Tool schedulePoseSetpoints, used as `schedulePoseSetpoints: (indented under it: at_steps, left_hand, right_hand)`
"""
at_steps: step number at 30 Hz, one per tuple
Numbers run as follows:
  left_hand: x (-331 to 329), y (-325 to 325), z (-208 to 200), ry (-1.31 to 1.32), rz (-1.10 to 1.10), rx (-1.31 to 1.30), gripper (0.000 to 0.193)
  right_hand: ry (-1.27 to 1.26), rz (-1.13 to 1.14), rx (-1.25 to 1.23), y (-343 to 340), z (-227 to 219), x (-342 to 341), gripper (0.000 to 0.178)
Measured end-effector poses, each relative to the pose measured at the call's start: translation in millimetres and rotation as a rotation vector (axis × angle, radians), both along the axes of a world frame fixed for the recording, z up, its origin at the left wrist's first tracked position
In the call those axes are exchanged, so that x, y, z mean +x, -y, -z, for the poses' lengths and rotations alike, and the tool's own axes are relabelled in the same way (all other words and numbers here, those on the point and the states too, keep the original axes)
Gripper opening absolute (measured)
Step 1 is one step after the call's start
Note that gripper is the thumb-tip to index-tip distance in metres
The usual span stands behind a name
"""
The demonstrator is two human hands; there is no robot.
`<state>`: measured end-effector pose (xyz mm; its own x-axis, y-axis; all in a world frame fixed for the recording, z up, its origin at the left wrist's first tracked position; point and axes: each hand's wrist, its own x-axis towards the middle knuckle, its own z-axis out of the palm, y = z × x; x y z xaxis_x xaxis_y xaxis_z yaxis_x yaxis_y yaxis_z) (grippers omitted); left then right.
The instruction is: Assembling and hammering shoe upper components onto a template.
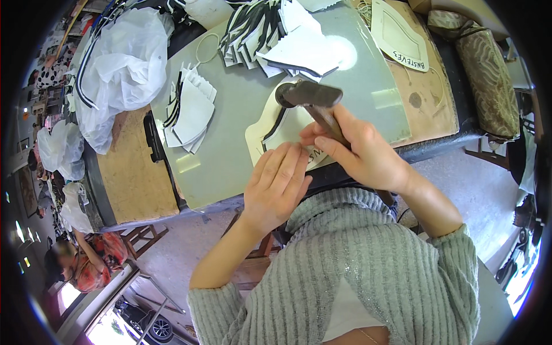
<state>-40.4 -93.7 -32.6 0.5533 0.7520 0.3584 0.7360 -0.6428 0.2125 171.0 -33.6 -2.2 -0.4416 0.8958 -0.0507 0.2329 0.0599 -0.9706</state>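
Note:
My right hand point(368, 152) is closed round the handle of a hammer point(310, 94), whose metal head is held above the work. Under it, a cream pattern template point(255, 135) with dark lettering lies on a grey-green board point(230, 103). On the template is a white piece with a black strip point(277, 126) along its curved edge, partly covered by the hammer and my hands. My left hand point(277, 183) lies with fingers stretched out over the near edge of the template, fingertips close to my right hand.
A pile of white pieces with black edging point(259, 37) lies at the far side, a smaller stack point(194, 109) to the left. Another cream template point(399, 37) is at far right, beside a patterned fabric bundle point(489, 80). Clear plastic bags point(129, 63) cover the left. One person point(95, 264) is at lower left.

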Motion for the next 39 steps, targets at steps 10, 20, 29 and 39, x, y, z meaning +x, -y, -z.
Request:
schedulePoseSetpoints:
  at_steps: [10, 20, 29, 39]
  left_hand:
    - [-22, 2, 4, 0.237, -0.039, -0.009, 0.039]
    - [-8, 11, 7, 0.070, -0.080, 0.064, 0.035]
    - [3, 9, 5, -0.039, -0.165, 0.131, 0.035]
    - [8, -2, -3, -0.068, -0.152, 0.037, 0.049]
  right_hand:
    - [-0.047, -0.157, -0.297, -3, -9, 18, 0.028]
    - [0.249, -0.149, 0.221, 8, -10, 8, 0.021]
    - [0.315, -0.175, 0.240, 5, -7, 10, 0.022]
    - [0.008, -0.065, -0.098, -7, -8, 24, 0.023]
